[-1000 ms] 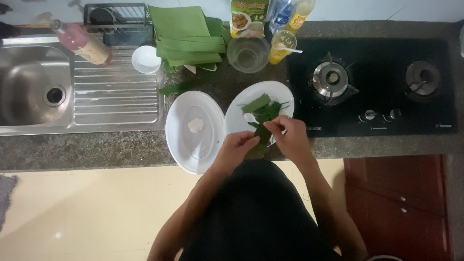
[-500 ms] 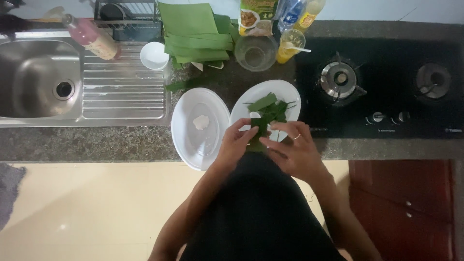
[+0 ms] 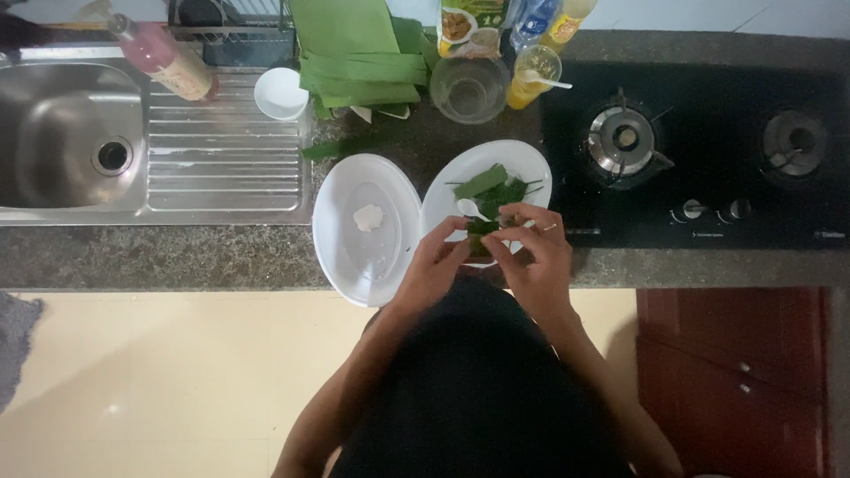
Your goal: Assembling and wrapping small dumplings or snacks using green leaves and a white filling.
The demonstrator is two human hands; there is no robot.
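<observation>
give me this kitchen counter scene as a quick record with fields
left hand: pinching a small folded green leaf
right hand: on the same leaf
under hands: round white plate with loose leaves
left of plate: oval white dish, white lump inside
back: stacked green leaves, glass bowl
sides: steel sink, gas stove

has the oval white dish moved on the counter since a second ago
No. The oval white dish sits at the same spot beside the sink's drainboard; only the camera view shifted.
</observation>
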